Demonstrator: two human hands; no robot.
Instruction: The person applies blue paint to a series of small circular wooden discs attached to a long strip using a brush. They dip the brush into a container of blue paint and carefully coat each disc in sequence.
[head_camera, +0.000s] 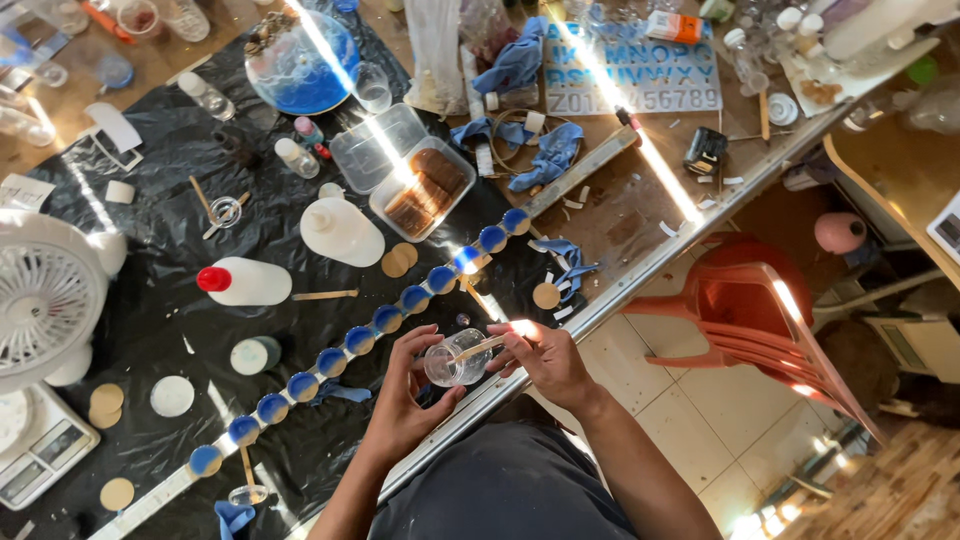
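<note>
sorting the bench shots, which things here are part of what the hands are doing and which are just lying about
In hand:
- left hand holding small clear cup
- right hand holding wooden stick in the cup
- row of blue round pieces on a long strip, nearest the hands

Lying about:
- white fan
- two white bottles
- letter stencil
- blue cloths
- red plastic chair

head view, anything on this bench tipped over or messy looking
Yes. A white bottle with a red cap lies on its side on the black sheet, and crumpled blue cloths and white scraps litter the bench. The left hand holds a clear cup tilted while the right hand works a stick in it.
</note>
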